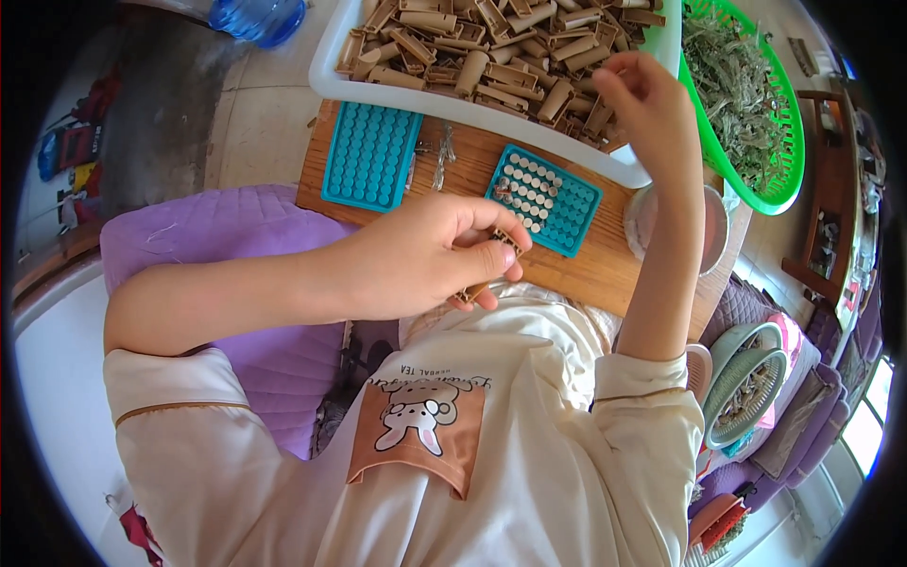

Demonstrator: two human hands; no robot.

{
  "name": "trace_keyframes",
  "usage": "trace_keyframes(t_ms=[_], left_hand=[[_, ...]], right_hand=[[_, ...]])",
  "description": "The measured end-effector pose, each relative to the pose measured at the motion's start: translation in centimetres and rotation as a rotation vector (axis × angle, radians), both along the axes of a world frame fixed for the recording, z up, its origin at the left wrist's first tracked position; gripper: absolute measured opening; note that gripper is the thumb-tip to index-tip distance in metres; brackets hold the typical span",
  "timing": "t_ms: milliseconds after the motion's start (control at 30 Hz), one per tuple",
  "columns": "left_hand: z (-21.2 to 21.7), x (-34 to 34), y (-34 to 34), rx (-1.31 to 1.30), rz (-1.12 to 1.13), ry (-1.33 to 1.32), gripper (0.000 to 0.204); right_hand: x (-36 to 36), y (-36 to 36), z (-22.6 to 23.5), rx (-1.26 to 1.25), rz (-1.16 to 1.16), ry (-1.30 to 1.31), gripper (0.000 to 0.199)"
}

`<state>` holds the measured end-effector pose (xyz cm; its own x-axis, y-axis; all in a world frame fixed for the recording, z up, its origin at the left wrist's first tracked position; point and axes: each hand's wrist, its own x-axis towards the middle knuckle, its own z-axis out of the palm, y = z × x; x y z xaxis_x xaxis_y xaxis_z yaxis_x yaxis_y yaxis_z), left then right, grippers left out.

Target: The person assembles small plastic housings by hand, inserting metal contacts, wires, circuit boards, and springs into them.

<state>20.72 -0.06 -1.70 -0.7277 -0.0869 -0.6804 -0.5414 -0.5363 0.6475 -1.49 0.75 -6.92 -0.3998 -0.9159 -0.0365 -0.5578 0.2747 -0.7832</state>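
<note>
My left hand (444, 250) is closed round a small brown plastic casing (508, 243), above the near edge of the wooden table. Part of the casing shows between thumb and fingers, with a dark pattern along it; the rest is hidden by the hand. Over the right side of a white bin (326, 66) hangs my right hand (652, 99), its fingers curled toward the thumb. Whether it holds anything, I cannot make out. Many brown half-tube casings (472, 71) fill the bin.
On the wooden table (453, 189) lie a teal tray (373, 156) and a second teal tray (572, 213) partly filled with white discs. A bowl (713, 231) stands at the table's right. Beyond it, a green basket (784, 180) holds clear plastic strips. A purple quilted cover (217, 236) is at left.
</note>
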Motion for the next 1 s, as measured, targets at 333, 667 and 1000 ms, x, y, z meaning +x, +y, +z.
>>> trace_keyframes(t_ms=[333, 667, 1000], left_hand=[[0.1, 0.2, 0.1, -0.07, 0.019, 0.108, 0.021], [0.2, 0.1, 0.0, -0.09, 0.075, 0.142, 0.024], [1.1, -0.3, -1.0, -0.174, 0.334, 0.227, 0.031]], right_hand=[[-1.9, -7.0, -2.9, 0.195, -0.058, 0.633, 0.032], [-1.4, -4.3, -2.0, -0.319, -0.163, -0.064, 0.028], [3.0, 5.3, 1.1, -0.29, -0.052, -0.702, 0.046]])
